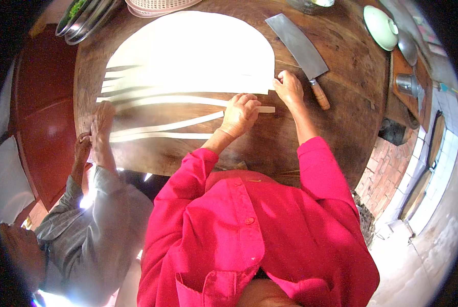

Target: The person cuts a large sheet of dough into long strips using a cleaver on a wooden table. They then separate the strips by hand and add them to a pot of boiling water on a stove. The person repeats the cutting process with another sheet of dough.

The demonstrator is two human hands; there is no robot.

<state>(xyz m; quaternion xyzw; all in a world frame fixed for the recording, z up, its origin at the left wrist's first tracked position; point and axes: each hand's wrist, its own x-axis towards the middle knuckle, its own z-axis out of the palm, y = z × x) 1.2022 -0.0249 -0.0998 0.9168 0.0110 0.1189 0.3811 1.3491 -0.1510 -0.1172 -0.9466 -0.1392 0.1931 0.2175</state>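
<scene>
A large, pale dough sheet (pixel 190 53), nearly washed out by light, lies on the round wooden table with several slits at its left edge. Cut from its near side, a long dough strip (pixel 167 100) runs under the fingers of my left hand (pixel 241 114), which grips it near its right end. Two more dough strips (pixel 167 126) lie closer to me. At the sheet's lower right corner is my right hand (pixel 290 87), fingers curled; whether they pinch the dough is unclear. A cleaver (pixel 300 48) with a wooden handle lies just beyond that hand.
At left, another person's hands (pixel 103 117) are at the strips' far ends. Metal dishes (pixel 87 23), a woven plastic basket (pixel 162 5) and a metal bowl (pixel 309 5) line the far side of the wooden table (pixel 348 88). An overturned pale bowl (pixel 380 28) sits at right.
</scene>
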